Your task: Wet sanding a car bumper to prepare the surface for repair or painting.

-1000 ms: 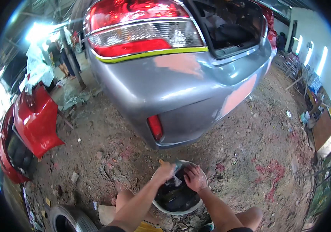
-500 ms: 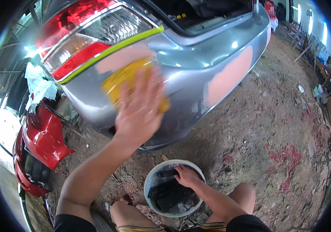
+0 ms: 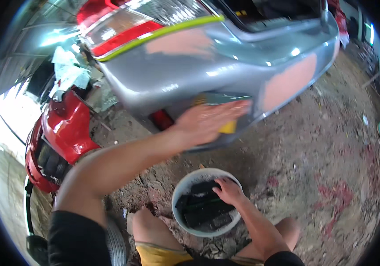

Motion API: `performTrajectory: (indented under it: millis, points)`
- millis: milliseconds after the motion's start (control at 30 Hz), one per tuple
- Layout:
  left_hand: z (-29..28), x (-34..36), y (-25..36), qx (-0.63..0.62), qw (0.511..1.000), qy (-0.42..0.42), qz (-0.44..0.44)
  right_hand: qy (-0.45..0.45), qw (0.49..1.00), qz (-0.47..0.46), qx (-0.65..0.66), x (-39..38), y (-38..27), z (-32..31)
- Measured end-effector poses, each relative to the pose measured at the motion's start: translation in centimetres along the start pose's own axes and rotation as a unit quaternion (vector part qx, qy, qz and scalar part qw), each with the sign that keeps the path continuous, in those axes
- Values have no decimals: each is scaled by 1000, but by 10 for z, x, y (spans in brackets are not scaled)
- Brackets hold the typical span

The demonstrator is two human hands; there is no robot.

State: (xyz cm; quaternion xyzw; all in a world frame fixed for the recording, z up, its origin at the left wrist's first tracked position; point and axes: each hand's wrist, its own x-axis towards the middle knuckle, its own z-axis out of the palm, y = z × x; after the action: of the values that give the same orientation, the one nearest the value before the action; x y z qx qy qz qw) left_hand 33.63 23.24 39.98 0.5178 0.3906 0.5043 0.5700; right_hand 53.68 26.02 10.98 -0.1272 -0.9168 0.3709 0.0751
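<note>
My left hand (image 3: 214, 122) lies flat over a yellow sheet of sandpaper (image 3: 229, 127) and presses it on the lower corner of a grey car bumper (image 3: 154, 84). A greyish edge of the sheet shows above my knuckles; most of it is hidden by the hand, which is blurred. Between my knees stands a round white bucket (image 3: 175, 195). My right hand (image 3: 230, 191) reaches over its right rim, thumb and fingers closed around the end of a black block (image 3: 204, 187). Other dark blocks (image 3: 201, 213) lie beneath it in the bucket.
Pink filler patches (image 3: 181, 43) mark the bumper, and green tape (image 3: 163, 31) borders the tail light (image 3: 128, 40). Red car body parts (image 3: 68, 128) lie at left on rough dirt ground. The car's open trunk (image 3: 278, 11) is at the top.
My left hand has slid the sandpaper down and right, from beside the upper filler patch to the bumper's lower corner. The block under my right hand has shifted slightly. The whole view has shifted.
</note>
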Motion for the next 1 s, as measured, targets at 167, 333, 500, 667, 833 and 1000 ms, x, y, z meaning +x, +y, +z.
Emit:
performTrajectory:
  millis: [167, 333, 500, 667, 833, 1000]
  points:
    - [23, 45, 2, 952, 216, 98, 191, 50, 998, -43, -11, -2, 8, 11]
    - [14, -51, -29, 908, 378, 176, 53, -13, 998, 64, -11, -5, -7, -3]
    - [35, -84, -132, 824, 459, 331, -1, 2, 1000, 20, 23, 1, 12, 17]
    - [56, -145, -214, 711, 577, 402, -7, 71, 996, -60, -15, 23, 40, 21]
    - [70, -156, -234, 403, 740, 524, -127, -203, 967, 146, -46, 79, 27, 22]
    - [64, -160, -286, 415, 727, 431, -337, -275, 929, 233, -86, 77, 53, 70]
